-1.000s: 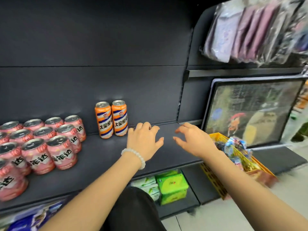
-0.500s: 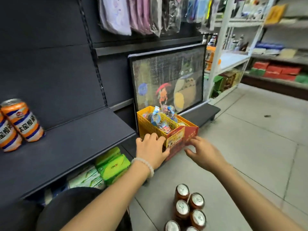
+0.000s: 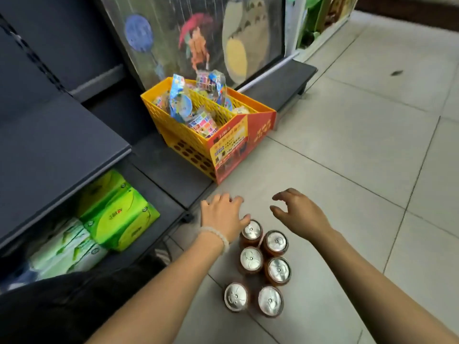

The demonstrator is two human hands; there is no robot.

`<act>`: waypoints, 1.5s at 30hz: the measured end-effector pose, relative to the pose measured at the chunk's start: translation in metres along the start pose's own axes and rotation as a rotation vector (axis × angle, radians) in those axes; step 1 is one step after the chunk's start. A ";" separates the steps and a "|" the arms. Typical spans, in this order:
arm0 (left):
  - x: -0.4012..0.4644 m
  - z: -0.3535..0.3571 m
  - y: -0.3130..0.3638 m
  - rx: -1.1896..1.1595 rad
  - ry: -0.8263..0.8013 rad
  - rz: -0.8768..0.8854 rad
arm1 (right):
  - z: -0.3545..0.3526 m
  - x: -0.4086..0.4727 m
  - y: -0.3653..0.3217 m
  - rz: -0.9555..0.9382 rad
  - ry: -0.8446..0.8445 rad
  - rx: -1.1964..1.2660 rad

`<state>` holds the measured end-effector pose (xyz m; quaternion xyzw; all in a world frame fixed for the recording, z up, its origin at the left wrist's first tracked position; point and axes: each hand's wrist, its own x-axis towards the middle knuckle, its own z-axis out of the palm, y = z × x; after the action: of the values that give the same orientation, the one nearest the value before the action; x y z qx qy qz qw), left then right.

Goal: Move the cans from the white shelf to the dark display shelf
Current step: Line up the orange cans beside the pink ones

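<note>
Several brown cans [image 3: 263, 266] with silver tops stand upright in two rows on the tiled floor. My left hand [image 3: 222, 214], with a bead bracelet at the wrist, hovers over the far left can, fingers relaxed and holding nothing. My right hand [image 3: 295, 211] hovers just right of the far cans, fingers loosely curved and empty. The dark display shelf [image 3: 52, 150] fills the left side; the part of it in view is bare.
A yellow basket [image 3: 191, 142] of wrapped toys stands on the floor against a framed cartoon picture [image 3: 206, 33]. Green tissue packs [image 3: 116, 214] lie under the dark shelf. A white shelf post [image 3: 290, 26] rises at the top right. Bare tiles spread to the right.
The view swung from the dark shelf with its orange and pink cans down to the floor. Both empty hands dropped toward the group of brown cans.
</note>
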<state>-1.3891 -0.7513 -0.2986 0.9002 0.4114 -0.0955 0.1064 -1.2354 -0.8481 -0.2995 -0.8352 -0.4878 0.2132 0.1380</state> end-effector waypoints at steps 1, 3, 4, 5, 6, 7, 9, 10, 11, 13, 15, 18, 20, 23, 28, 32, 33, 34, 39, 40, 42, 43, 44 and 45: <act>0.004 0.011 -0.001 0.005 -0.024 0.004 | 0.011 0.003 0.005 0.016 -0.026 -0.002; 0.012 0.030 -0.002 0.008 -0.065 0.010 | 0.030 0.009 0.012 0.056 -0.086 -0.006; 0.015 0.040 -0.002 0.007 -0.082 0.012 | 0.039 0.010 0.016 0.076 -0.118 -0.007; 0.016 0.046 -0.002 0.005 -0.094 0.016 | 0.046 0.010 0.020 0.089 -0.143 -0.008; 0.018 0.054 -0.001 0.003 -0.112 0.023 | 0.053 0.009 0.023 0.105 -0.171 -0.008; 0.021 0.060 -0.001 -0.001 -0.130 0.031 | 0.060 0.009 0.027 0.125 -0.202 -0.008; 0.026 0.074 0.001 -0.012 -0.160 0.045 | 0.070 0.005 0.033 0.168 -0.271 -0.005; 0.027 0.079 0.001 -0.020 -0.174 0.046 | 0.075 0.003 0.034 0.183 -0.302 -0.003; 0.029 0.084 0.003 -0.034 -0.197 0.044 | 0.079 0.001 0.036 0.196 -0.328 -0.002; 0.033 0.091 0.004 -0.068 -0.240 0.033 | 0.086 -0.001 0.038 0.206 -0.342 0.002; 0.034 0.095 0.006 -0.108 -0.252 0.014 | 0.088 -0.001 0.039 0.203 -0.323 0.009; 0.035 0.097 0.008 -0.189 -0.256 -0.006 | 0.088 0.002 0.039 0.212 -0.308 0.019; 0.035 0.098 0.006 -0.278 -0.264 -0.032 | 0.087 0.002 0.038 0.240 -0.290 0.051; 0.032 0.099 0.001 -0.416 -0.233 -0.057 | 0.086 0.002 0.033 0.305 -0.263 0.104; 0.025 0.085 -0.011 -0.460 -0.167 -0.053 | 0.073 0.008 0.015 0.297 -0.237 0.055; 0.016 0.061 -0.023 -0.473 -0.090 -0.069 | 0.048 0.008 -0.006 0.249 -0.180 0.050; 0.012 0.054 -0.027 -0.475 -0.078 -0.071 | 0.041 0.007 -0.014 0.228 -0.168 0.055; 0.008 0.046 -0.031 -0.475 -0.067 -0.068 | 0.034 0.006 -0.021 0.207 -0.156 0.060; -0.015 -0.007 -0.046 -0.551 0.049 -0.100 | -0.002 -0.006 -0.066 0.113 -0.089 0.071; -0.020 -0.017 -0.050 -0.568 0.073 -0.106 | -0.009 -0.008 -0.074 0.089 -0.082 0.066; -0.035 -0.042 -0.061 -0.583 0.133 -0.097 | -0.027 -0.017 -0.094 0.027 -0.068 0.031; -0.043 -0.055 -0.067 -0.589 0.173 -0.097 | -0.036 -0.022 -0.106 -0.010 -0.061 -0.002; -0.052 -0.068 -0.073 -0.598 0.216 -0.104 | -0.045 -0.026 -0.117 -0.052 -0.047 -0.032; -0.058 -0.080 -0.079 -0.608 0.255 -0.117 | -0.052 -0.028 -0.128 -0.088 -0.028 -0.045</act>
<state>-1.4802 -0.7214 -0.2159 0.8068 0.4819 0.1392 0.3123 -1.3190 -0.8116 -0.1915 -0.8129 -0.5304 0.2074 0.1215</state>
